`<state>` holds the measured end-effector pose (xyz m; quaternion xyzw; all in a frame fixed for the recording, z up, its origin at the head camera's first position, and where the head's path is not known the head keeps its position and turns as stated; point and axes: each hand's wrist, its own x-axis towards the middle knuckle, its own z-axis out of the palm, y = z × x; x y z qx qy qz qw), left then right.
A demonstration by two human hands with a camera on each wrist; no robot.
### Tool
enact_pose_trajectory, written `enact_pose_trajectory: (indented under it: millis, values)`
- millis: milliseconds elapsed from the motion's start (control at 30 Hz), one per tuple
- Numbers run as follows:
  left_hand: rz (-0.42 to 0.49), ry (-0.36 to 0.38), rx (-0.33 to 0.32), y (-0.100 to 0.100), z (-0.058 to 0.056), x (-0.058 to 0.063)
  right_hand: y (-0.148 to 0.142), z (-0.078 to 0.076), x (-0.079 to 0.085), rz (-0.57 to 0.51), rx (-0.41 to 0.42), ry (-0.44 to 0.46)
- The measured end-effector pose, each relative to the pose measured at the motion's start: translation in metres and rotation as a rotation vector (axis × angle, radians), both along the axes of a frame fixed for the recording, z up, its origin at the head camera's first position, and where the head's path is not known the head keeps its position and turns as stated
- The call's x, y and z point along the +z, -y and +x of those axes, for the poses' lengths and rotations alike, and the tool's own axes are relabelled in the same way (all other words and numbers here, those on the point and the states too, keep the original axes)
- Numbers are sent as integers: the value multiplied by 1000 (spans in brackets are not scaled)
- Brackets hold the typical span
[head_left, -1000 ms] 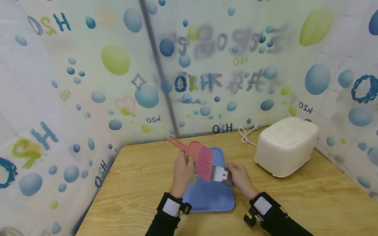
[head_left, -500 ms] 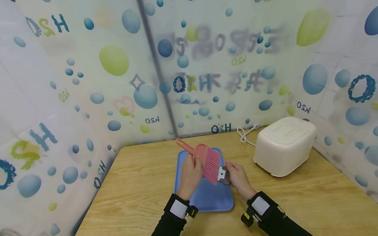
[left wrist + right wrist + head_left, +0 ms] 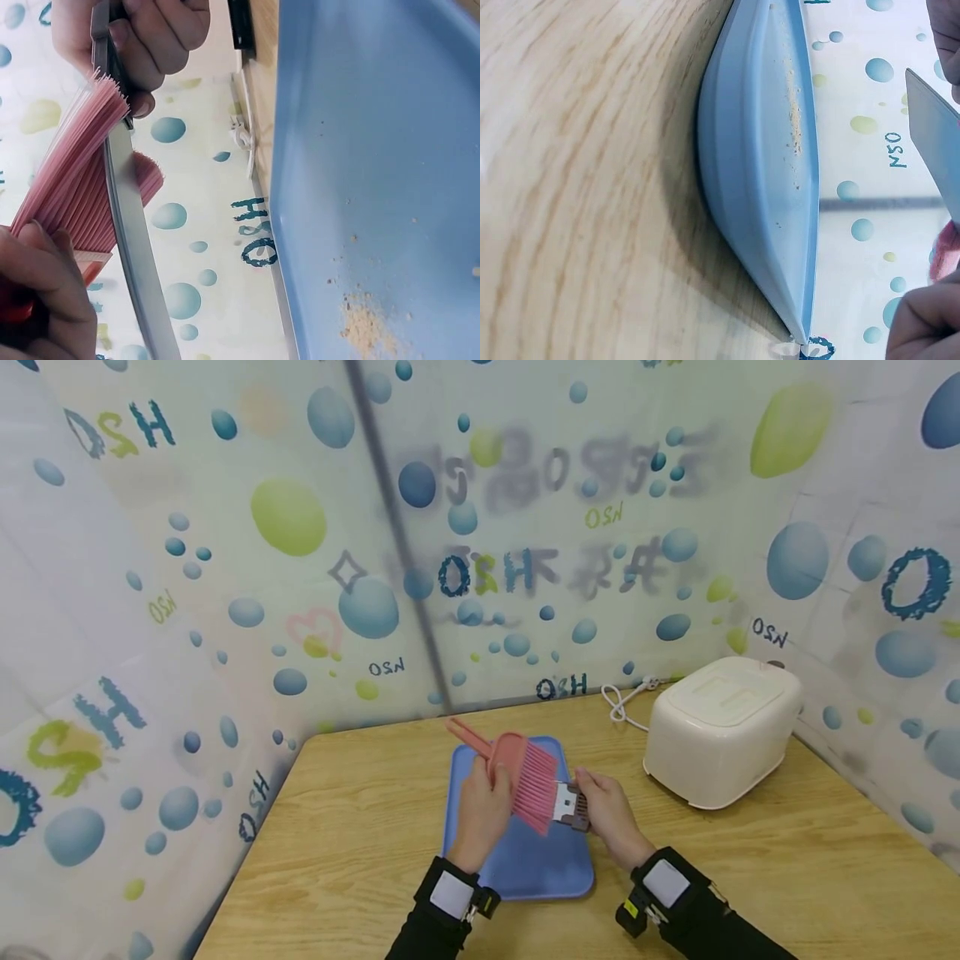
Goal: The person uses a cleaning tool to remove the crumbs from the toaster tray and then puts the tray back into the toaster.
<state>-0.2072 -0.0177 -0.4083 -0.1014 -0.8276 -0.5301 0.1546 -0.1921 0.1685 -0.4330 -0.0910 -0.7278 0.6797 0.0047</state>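
Observation:
My left hand (image 3: 483, 810) grips a pink brush (image 3: 510, 756) by the base of its handle, with the bristles toward the right. Pinched at its grey slotted end by my right hand (image 3: 611, 814) is a flat metal crumb tray (image 3: 565, 802), held above a blue tray (image 3: 543, 870). The brush covers much of the metal in the head view. In the left wrist view the bristles (image 3: 82, 172) bend against the metal plate (image 3: 135, 240), some showing on both sides of it. A small heap of tan crumbs (image 3: 365, 330) lies in the blue tray.
A cream toaster (image 3: 723, 735) stands at the right of the wooden table (image 3: 337, 843), its white cord (image 3: 618, 702) lying behind it. A patterned curtain (image 3: 300, 593) encloses the back and sides.
My left hand has moved the brush rightward along the crumb tray to near its grey end, then slightly down. The bristles are more splayed now. My right hand stays nearly in place.

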Motion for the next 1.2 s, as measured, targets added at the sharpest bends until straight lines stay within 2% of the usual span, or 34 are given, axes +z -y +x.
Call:
enact_pose_trajectory:
  millis: [267, 633, 1200]
  values:
    - [30, 11, -22, 9, -1, -1, -2, 0, 0, -17, 6, -6]
    - [11, -8, 34, 24, -5, -6, -5, -2, -4, -16, 1, -6]
    - [20, -2, 69, 37, -7, -2, -5, -2, -2, -51, 7, -29]
